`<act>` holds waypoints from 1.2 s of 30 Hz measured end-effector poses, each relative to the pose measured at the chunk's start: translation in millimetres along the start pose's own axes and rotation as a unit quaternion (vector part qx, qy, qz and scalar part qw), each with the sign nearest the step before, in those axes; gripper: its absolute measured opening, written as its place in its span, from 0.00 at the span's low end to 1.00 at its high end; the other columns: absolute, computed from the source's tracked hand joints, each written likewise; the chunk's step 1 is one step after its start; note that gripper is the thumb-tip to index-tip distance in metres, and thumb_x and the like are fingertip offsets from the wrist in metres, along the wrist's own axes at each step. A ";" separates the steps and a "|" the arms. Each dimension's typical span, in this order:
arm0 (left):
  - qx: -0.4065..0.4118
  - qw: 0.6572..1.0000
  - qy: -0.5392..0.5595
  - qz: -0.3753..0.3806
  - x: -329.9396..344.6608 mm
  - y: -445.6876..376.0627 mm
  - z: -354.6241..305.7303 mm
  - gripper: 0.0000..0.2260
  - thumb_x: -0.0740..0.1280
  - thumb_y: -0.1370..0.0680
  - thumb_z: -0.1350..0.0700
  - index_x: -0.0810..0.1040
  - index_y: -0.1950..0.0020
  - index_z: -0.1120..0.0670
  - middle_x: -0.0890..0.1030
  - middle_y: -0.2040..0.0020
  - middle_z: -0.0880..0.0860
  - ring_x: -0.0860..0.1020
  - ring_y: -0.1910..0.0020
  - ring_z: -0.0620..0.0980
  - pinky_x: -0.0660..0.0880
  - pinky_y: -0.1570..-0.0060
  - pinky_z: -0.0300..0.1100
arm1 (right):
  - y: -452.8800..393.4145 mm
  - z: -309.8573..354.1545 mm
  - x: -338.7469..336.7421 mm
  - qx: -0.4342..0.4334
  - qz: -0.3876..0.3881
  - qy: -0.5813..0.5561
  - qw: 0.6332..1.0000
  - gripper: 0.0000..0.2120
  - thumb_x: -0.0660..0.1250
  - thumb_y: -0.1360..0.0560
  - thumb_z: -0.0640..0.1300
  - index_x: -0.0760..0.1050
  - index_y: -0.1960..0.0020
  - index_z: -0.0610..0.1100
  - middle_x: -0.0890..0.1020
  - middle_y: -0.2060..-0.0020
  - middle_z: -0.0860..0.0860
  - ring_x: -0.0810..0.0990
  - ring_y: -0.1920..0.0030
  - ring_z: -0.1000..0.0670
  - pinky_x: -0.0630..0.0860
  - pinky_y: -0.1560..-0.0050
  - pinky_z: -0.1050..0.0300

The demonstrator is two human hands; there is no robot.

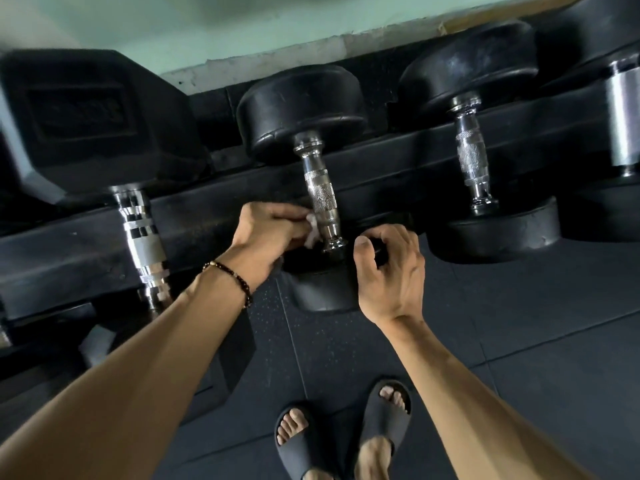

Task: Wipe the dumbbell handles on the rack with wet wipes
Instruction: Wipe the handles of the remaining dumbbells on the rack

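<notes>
We are partway through the job, as best we can judge: our left hand (268,233) pinches a crumpled white wet wipe (313,230) against the near end of the chrome handle (320,192) of the middle dumbbell (301,109), which lies across the rack (207,220) with its near head hanging over the front edge. The fingers of that hand are curled together around the wipe. Our right hand (389,268) grips the near head of the same dumbbell, fingers bent over its rim, apparently steadying it. The knurled upper stretch of this handle is not under the wipe at present. The dumbbell to the left (142,237) and the one to the right (471,157) sit untouched on the rack; whether they are already clean we cannot tell, so they may remain to be done.
</notes>
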State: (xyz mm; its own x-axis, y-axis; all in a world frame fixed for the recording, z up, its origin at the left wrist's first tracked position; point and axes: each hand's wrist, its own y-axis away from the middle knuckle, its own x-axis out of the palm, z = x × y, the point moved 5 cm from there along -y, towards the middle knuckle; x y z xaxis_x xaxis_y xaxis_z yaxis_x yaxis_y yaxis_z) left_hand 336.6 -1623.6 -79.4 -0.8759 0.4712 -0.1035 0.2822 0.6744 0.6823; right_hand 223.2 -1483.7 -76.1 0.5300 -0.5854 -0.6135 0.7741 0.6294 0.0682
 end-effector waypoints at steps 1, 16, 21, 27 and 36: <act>0.016 0.999 0.003 -0.033 -1.2 0.6 -4.2 0.10 0.72 0.30 0.74 0.83 0.54 0.62 0.83 0.69 0.53 0.81 0.72 0.46 0.80 0.69 0.36 | -0.4 -0.1 -0.3 -0.001 0.001 0.000 1.000 0.19 0.55 0.29 0.57 0.76 0.60 0.44 0.79 0.59 0.54 0.74 0.52 0.50 0.65 0.56 0.64; 0.071 0.995 -0.037 -0.066 -22.4 70.5 -11.6 0.07 0.75 0.28 0.66 0.84 0.54 0.56 0.86 0.60 0.51 0.85 0.58 0.46 0.81 0.57 0.36 | 2.9 29.5 -9.1 -0.112 0.059 0.041 0.991 0.21 0.57 0.25 0.53 0.75 0.38 0.44 0.81 0.51 0.48 0.78 0.48 0.44 0.71 0.43 0.45; 0.052 0.996 0.028 -0.073 -58.7 98.9 -7.7 0.03 0.73 0.26 0.64 0.83 0.54 0.58 0.86 0.57 0.54 0.85 0.54 0.51 0.82 0.52 0.44 | 29.8 87.2 8.4 -0.267 0.167 -0.031 0.948 0.18 0.67 0.26 0.45 0.76 0.37 0.44 0.77 0.49 0.47 0.79 0.52 0.49 0.80 0.52 0.47; 0.062 0.998 0.011 -0.024 -101.0 122.2 -1.5 0.04 0.69 0.22 0.62 0.83 0.50 0.58 0.86 0.55 0.55 0.85 0.53 0.51 0.81 0.47 0.46 | 56.5 117.0 35.7 -0.221 0.177 -0.121 0.951 0.09 0.70 0.24 0.37 0.82 0.44 0.43 0.81 0.55 0.49 0.82 0.60 0.54 0.81 0.59 0.59; 0.247 0.855 -0.406 -0.206 -188.5 113.3 53.6 0.19 0.61 0.24 0.40 0.83 0.54 0.52 0.82 0.54 0.50 0.79 0.52 0.52 0.77 0.53 0.47 | 70.9 124.7 90.8 -0.118 0.175 -0.108 0.972 0.12 0.70 0.26 0.33 0.84 0.45 0.44 0.81 0.53 0.55 0.82 0.55 0.62 0.77 0.51 0.70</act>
State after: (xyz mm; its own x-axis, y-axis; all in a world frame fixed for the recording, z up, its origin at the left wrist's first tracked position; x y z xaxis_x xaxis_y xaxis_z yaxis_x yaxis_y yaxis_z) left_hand 554.7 -1605.5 -21.4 -0.4363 0.2400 -0.8672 0.3212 0.9418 0.0991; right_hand 369.4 -1556.0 -28.8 0.8259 -0.3924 -0.4049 0.4465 0.8937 0.0446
